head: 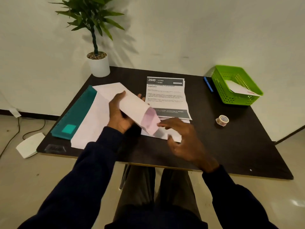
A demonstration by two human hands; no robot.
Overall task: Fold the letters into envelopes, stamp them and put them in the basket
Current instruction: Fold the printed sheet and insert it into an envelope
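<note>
Seen from the head camera, a seated person in dark sleeves works at a dark table [231, 146]. The left hand [121, 113] grips a white envelope [132, 104], fingers curled round its far edge and thumb along the near side. It is held tilted above the tabletop, with its open mouth (pinkish inside) pointing toward the right hand [183, 141]. That hand is motion-blurred. It appears to pinch a folded letter [172, 136] between fingers and thumb, and the letter's end is just beside the envelope's mouth.

Just beyond both hands lies a printed sheet [166, 96], flat on top of other pages. Below and to the left of the left hand is a spread of white paper [92, 123], with a teal folder [74, 113] lying further left beside it. Well beyond the left hand, at the table's far corner, stands a potted plant [99, 63].

To the right of the right hand, apart from it, is a small roll of tape [222, 120]. Farther off at the far right corner are a blue pen [208, 84] and the green basket [237, 100], which holds a white envelope [242, 90].
</note>
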